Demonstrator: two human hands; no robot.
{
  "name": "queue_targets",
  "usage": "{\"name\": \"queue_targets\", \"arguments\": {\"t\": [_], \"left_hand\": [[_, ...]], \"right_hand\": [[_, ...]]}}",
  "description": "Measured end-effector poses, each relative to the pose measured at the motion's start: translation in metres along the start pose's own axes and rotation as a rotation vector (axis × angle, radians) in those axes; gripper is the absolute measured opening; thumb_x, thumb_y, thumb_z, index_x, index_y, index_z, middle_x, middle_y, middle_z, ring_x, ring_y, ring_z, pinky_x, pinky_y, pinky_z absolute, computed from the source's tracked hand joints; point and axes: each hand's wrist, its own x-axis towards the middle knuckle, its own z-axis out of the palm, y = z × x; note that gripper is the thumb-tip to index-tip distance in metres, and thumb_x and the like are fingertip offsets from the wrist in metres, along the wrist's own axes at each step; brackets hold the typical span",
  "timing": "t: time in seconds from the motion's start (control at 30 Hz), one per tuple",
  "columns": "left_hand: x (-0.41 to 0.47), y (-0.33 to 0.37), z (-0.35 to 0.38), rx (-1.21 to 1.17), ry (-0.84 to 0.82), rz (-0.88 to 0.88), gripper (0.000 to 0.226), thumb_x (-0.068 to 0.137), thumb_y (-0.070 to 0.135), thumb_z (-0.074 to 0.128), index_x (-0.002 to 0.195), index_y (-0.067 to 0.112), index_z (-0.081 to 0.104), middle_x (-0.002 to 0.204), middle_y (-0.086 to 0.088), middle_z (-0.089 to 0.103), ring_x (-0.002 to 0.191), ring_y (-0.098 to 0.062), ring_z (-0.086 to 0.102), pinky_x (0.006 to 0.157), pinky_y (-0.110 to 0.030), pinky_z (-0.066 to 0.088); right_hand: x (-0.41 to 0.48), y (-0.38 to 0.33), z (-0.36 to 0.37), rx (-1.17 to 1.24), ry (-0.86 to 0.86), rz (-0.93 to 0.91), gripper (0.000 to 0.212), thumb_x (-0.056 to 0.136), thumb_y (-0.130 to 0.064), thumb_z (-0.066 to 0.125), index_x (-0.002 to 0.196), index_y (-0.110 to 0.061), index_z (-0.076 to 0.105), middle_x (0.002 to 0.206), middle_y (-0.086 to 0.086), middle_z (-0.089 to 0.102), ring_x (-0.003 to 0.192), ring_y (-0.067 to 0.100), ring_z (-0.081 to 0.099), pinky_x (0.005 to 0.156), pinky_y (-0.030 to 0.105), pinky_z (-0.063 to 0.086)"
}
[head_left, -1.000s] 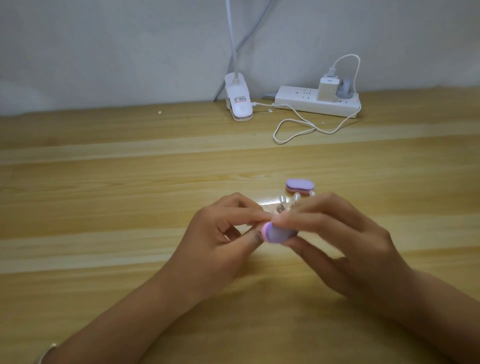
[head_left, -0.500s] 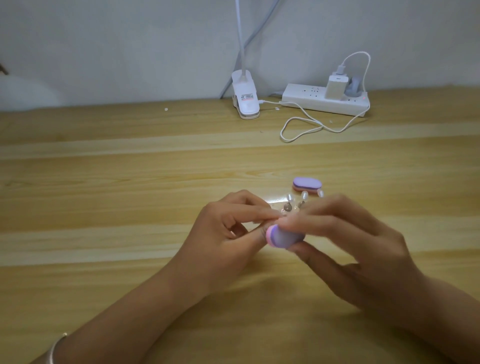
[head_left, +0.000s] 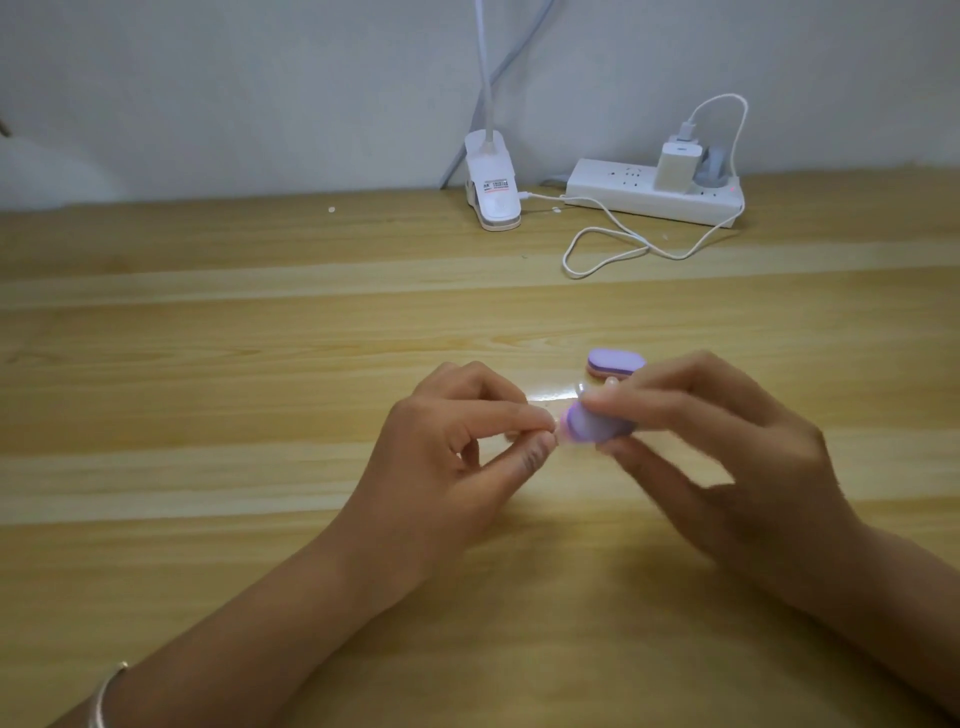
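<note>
Purple buffer block (head_left: 597, 427) at frame centre, gripped by right hand (head_left: 727, 457); long axis left-right, near end meeting left hand (head_left: 457, 457) fingertips, which are pinched together, contents too blurred to tell.

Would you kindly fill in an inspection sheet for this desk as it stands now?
Surface: wooden table, bare planks, a few white specks near the back.
Job's things: purple block in hand; second purple block lying flat behind the hands.
Clutter: nothing seen clearly; something small behind the fingers is blurred.
Hands: right hand grips the purple block; left hand pinches thumb and forefinger at its pink end, contents too blurred to tell.
Cables: white cable loops from the charger to the clip lamp.
Surroundings: power strip against a white wall.
</note>
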Motion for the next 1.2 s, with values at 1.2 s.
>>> {"name": "queue_targets", "arguments": {"t": [1.2], "left_hand": [[0.0,0.003,0.003,-0.059,0.002,-0.034,0.014,0.078,0.019,0.073,0.089,0.025,0.079,0.081,0.006,0.067,0.081,-0.019,0.06,0.057,-0.04,0.045]], "right_hand": [[-0.002,0.006,-0.001,-0.046,-0.091,-0.066,0.023,0.088,0.014,0.064,0.107,0.005,0.074,0.108,0.014,0.07,0.104,0.028,0.069,0.099,0.046,0.053]]}}
